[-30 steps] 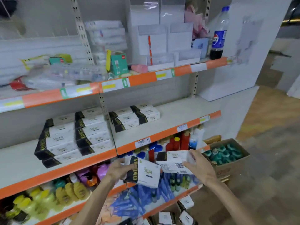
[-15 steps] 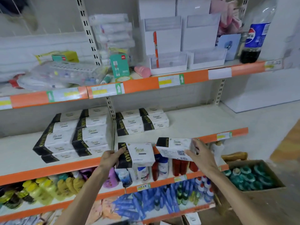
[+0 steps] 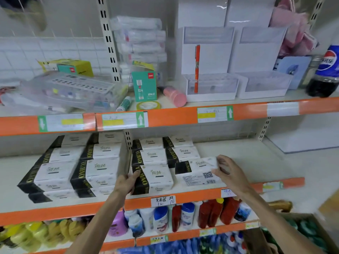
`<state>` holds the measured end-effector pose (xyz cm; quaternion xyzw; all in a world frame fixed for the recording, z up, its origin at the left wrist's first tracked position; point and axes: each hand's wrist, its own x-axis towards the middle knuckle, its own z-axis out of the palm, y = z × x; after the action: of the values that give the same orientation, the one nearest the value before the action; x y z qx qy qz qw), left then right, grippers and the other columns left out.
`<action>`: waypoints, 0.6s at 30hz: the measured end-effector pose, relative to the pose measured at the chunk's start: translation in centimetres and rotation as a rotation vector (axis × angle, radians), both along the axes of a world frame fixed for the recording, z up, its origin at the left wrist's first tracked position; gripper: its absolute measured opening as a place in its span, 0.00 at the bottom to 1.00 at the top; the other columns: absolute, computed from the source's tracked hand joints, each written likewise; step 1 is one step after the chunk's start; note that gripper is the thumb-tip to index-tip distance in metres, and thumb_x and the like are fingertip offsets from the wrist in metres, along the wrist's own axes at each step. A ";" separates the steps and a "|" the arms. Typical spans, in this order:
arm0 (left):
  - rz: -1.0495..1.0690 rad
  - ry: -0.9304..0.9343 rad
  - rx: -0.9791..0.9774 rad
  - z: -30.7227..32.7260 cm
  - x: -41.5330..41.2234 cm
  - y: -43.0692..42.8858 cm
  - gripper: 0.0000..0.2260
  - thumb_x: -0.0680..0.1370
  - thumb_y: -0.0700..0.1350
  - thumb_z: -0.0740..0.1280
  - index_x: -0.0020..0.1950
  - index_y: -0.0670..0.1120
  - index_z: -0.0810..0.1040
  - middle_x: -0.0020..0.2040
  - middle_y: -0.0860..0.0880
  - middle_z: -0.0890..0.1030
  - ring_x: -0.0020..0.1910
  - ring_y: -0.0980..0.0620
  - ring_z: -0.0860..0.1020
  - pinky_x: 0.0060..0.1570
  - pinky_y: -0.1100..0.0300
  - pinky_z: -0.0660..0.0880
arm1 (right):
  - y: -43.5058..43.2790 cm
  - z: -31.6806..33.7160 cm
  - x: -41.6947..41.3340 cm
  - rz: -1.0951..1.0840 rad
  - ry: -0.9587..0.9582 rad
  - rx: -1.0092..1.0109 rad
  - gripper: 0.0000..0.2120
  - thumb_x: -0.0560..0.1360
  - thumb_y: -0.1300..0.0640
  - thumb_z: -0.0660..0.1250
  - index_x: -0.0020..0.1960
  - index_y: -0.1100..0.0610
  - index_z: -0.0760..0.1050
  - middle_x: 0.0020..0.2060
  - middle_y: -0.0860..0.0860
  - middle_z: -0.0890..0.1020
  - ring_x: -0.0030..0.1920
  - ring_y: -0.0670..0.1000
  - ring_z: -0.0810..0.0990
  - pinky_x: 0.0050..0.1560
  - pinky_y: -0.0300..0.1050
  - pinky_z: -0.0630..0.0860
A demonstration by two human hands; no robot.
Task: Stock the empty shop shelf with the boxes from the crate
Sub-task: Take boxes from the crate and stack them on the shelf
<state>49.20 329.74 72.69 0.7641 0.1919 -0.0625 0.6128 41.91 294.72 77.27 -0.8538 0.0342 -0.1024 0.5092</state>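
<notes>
Two white boxes with black ends sit at the front of the middle shelf (image 3: pixel 266 169). My left hand (image 3: pixel 128 184) grips the left box (image 3: pixel 157 177) by its black end. My right hand (image 3: pixel 229 171) holds the right box (image 3: pixel 198 171) at its right end, with the QR code side facing me. Both boxes lie in front of two short rows of the same boxes (image 3: pixel 165 149). A taller stack of these boxes (image 3: pixel 77 167) fills the shelf section to the left.
The middle shelf is bare to the right of my right hand. Above is a shelf with stationery, white display stands (image 3: pixel 211 70) and a cola bottle (image 3: pixel 324 74). Below stand shampoo bottles (image 3: pixel 161 217). A cardboard carton (image 3: pixel 302 233) of green items sits at the lower right.
Both hands have lifted the two boxes up from in front of the lower shelf and set them onto the front of the middle shelf. The view has moved closer.
</notes>
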 end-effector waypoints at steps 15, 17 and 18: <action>-0.235 -0.148 0.372 -1.4 -1.1 -0.7 0.28 0.69 0.40 0.77 0.63 0.39 0.67 0.55 0.46 0.78 0.55 0.49 0.76 0.59 0.55 0.74 | 1.0 -5.6 0.5 0.077 0.136 -0.366 0.30 0.73 0.43 0.69 0.70 0.44 0.61 0.64 0.41 0.63 0.64 0.43 0.67 0.58 0.43 0.72; -0.213 -0.158 0.379 -1.9 -0.5 -0.4 0.28 0.69 0.39 0.76 0.64 0.38 0.68 0.56 0.45 0.79 0.57 0.47 0.77 0.60 0.52 0.74 | 1.5 -5.6 1.2 0.087 0.113 -0.471 0.23 0.73 0.43 0.68 0.66 0.41 0.65 0.66 0.42 0.64 0.65 0.47 0.67 0.57 0.45 0.73; -0.203 -0.166 0.404 -2.2 -0.2 -0.4 0.27 0.69 0.39 0.76 0.63 0.38 0.69 0.56 0.44 0.79 0.58 0.46 0.77 0.60 0.50 0.75 | 1.7 -5.5 1.6 0.082 0.127 -0.499 0.21 0.73 0.43 0.68 0.64 0.42 0.67 0.66 0.43 0.64 0.65 0.48 0.68 0.56 0.44 0.73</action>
<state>48.99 329.39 70.45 0.8890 0.0719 -0.0213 0.4517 43.47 296.44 71.77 -0.9584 0.0050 -0.0333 0.2833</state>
